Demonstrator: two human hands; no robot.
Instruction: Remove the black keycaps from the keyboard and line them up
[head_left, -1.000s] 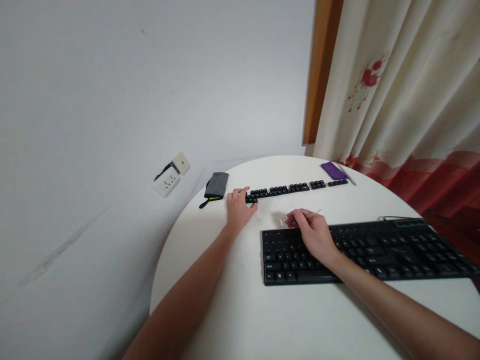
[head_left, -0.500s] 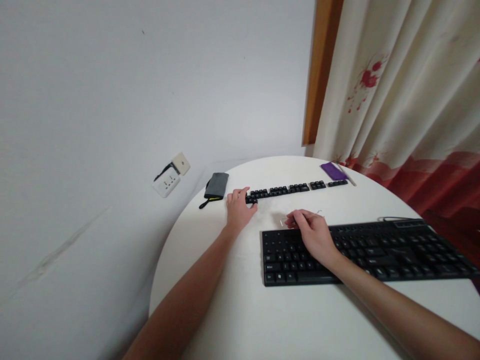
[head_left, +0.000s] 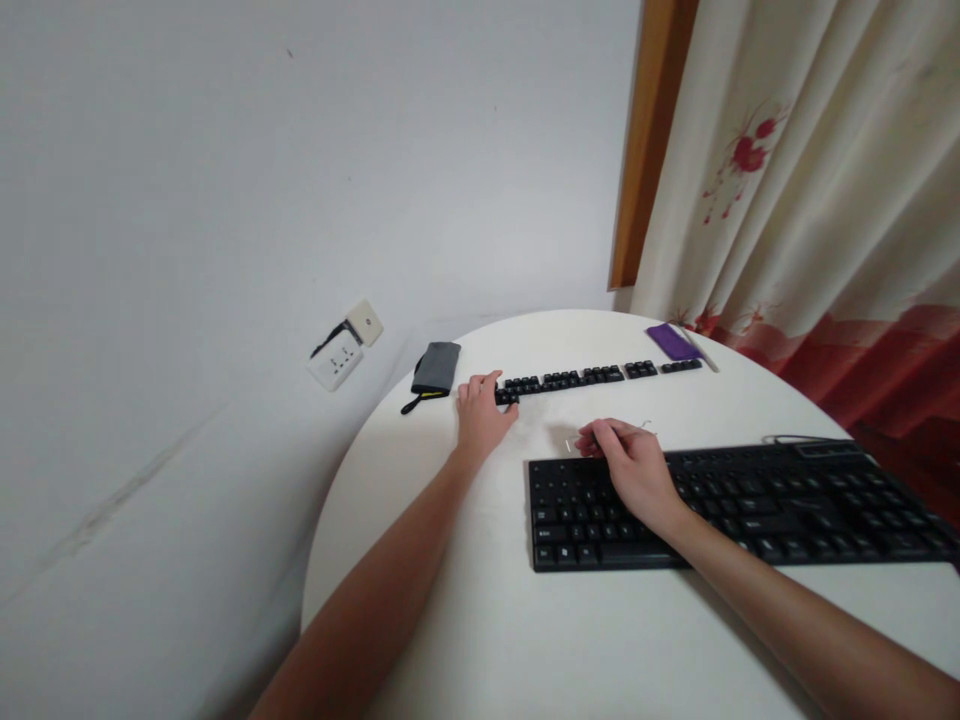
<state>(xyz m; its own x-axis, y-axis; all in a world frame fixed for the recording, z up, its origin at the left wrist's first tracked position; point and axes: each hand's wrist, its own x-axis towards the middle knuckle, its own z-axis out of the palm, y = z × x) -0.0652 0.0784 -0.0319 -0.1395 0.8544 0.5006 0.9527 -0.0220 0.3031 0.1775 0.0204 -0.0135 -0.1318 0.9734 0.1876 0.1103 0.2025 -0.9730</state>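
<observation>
Keycaps [head_left: 592, 377], small and black, lie in a long thin row near the far edge of the round white desk [head_left: 480, 620]. The person's left hand [head_left: 480, 415] rests at the left end of that row. Its finger and thumb sit on either side of the last cap, touching it, but I cannot tell if the grip has closed on the cap or just rests there. The right hand [head_left: 634, 465] lies on the left part of the black keyboard [head_left: 787, 495], which sits nearer the person and reaches to the right edge. Its fingers bend down over the keyboard's far side. I cannot tell if they hold anything. It looks to me like the work is at the end cap of the row. The caps sit close together, so moving one would need a small, careful pinch. A grey pouch [head_left: 436, 368] lies at the far left edge, and a purple thing [head_left: 673, 341] lies by the far right edge.
</observation>
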